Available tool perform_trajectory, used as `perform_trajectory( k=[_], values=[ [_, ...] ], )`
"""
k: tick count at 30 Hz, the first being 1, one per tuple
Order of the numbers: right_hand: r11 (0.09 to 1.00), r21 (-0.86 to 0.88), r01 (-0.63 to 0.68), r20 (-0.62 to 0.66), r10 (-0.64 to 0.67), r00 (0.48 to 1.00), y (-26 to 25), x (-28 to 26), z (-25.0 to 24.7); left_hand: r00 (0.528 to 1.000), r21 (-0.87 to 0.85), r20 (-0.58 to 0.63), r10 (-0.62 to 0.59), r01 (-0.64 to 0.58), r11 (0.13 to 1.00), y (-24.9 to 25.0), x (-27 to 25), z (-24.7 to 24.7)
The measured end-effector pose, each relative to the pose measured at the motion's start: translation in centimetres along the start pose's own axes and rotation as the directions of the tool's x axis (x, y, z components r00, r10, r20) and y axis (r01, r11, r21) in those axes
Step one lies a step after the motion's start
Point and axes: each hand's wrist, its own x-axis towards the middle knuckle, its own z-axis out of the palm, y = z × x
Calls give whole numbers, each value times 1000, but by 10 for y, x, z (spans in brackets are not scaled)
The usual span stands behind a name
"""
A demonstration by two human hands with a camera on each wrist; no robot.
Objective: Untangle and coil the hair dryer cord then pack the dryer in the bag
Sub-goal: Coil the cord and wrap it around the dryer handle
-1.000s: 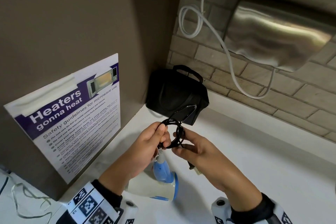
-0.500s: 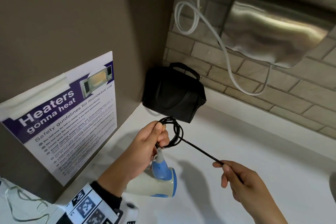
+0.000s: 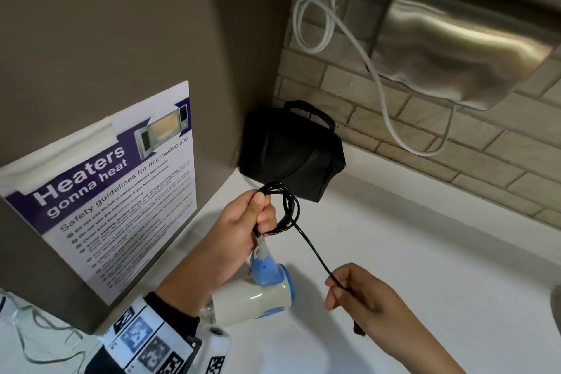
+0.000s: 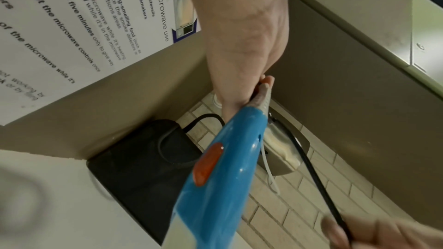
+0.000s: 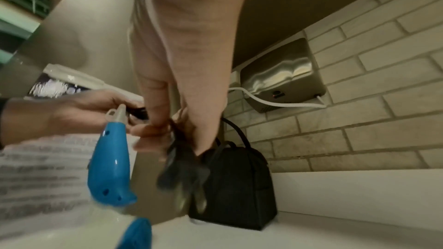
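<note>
A cream and blue hair dryer hangs over the white counter, its blue handle pointing up. My left hand grips several small loops of the black cord just above the handle. One straight length of cord runs down and right to my right hand, which pinches it near its end. The blurred plug dangles below that hand. The black bag stands shut in the corner, behind both hands.
A brown partition with a microwave safety poster rises on the left. On the brick wall hangs a steel hand dryer with a looped white cable. A sink edge shows at the right.
My right hand left the coil, slid along the cord down and right, drew one length out straight, and now sits a little nearer. The left hand keeps holding the coil.
</note>
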Motion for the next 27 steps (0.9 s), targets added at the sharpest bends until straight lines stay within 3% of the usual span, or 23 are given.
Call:
perform_trajectory(
  k=[3, 7, 9, 12, 15, 21, 23, 27],
  values=[
    [984, 176, 4, 5, -5, 1000, -27, 3, 4, 1000, -11, 0, 14, -14, 1000, -2, -1, 1],
    [981, 158, 109, -115, -92, 989, -45, 3, 6, 999, -126, -47, -12, 6, 992, 2, -1, 1],
    [980, 133, 152, -113, -137, 984, -47, -2, 3, 999, -187, -42, -3, -4, 982, 6, -2, -6],
    [985, -6, 172, -131, -172, 976, -31, -1, 0, 1000, -190, 29, 13, -8, 982, 14, -7, -11],
    [957, -244, 157, -238, -216, 947, -6, 12, -5, 994, -96, 113, 4, 7, 995, 12, -11, -2],
    [813, -580, 50, -316, -282, 906, 30, 53, -13, 991, -112, 127, -43, 57, 992, 6, -9, 6],
    [806, -591, 38, -367, -311, 877, 38, 67, -15, 992, -155, 119, -46, 64, 986, 8, -8, 5],
    [903, -429, -30, -475, -198, 857, 38, 86, -14, 993, -226, 103, -60, 83, 971, 9, -7, 3]
  ],
)
